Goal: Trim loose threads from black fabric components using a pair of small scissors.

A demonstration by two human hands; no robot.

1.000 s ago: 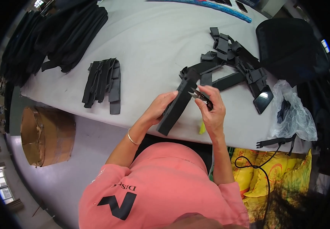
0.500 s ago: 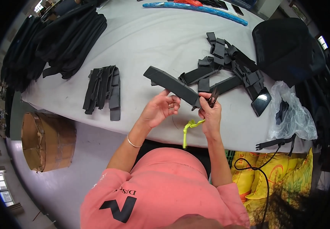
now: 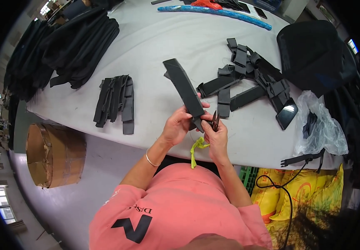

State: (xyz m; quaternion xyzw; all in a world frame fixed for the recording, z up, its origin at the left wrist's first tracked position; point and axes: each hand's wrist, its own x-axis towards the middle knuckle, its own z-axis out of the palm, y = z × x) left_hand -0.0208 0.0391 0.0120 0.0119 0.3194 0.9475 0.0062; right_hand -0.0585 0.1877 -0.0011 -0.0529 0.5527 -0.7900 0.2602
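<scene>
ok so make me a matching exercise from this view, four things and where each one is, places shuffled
Things
1. snips
2. cardboard drum
3. blue tube
4. clear plastic bag

Places
A. on the floor, left of the table
B. on the table, by its right edge
C. in the right hand
D. toward the far end of the table

Pairs: 1-C, 2-A, 3-D, 4-B
</scene>
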